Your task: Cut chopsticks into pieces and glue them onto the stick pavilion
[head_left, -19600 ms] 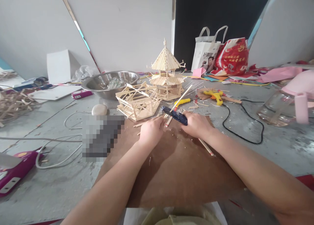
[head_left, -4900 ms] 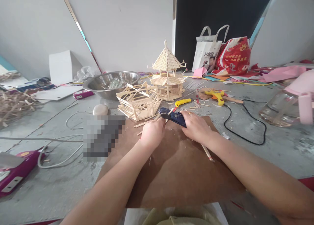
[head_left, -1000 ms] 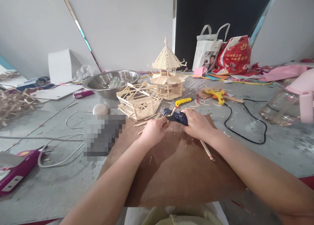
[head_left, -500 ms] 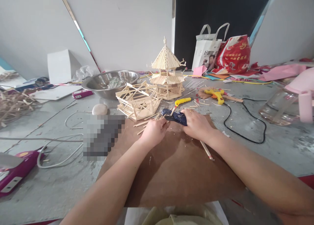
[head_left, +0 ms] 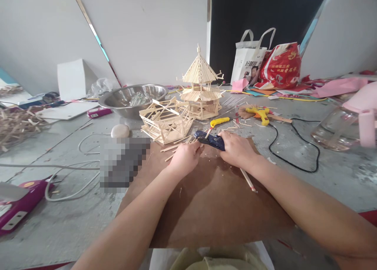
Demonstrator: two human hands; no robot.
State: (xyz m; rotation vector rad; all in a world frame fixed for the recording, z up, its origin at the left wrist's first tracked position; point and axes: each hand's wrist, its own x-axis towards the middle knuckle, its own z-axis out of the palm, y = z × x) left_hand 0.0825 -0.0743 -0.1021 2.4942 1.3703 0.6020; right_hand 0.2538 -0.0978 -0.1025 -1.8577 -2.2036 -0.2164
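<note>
My right hand (head_left: 237,147) is closed round a dark blue hand tool (head_left: 216,141), whose exact kind is unclear. The tool points left across the brown board (head_left: 218,215). My left hand (head_left: 185,157) is closed at the tool's far end, fingertips pinched together; what they hold is too small to make out. Just beyond the tool lies a yellow curved handle (head_left: 219,121), a thin stick showing between the two. Several loose wooden sticks (head_left: 171,148) lie beyond my left hand. Another stick (head_left: 248,180) with a reddish end sticks out below my right wrist.
Behind the hands stand an open stick frame (head_left: 165,123) and a stick pagoda (head_left: 200,91). A metal bowl (head_left: 118,101) is at back left. To the right are a yellow glue gun (head_left: 262,115) with black cord and a clear jug (head_left: 330,132). A purple power strip (head_left: 23,207) lies left.
The dark blue tool's end near my left fingers has shifted slightly, and its dark lower part now sits closer to the upper part. Both hands stay nearly in place.
</note>
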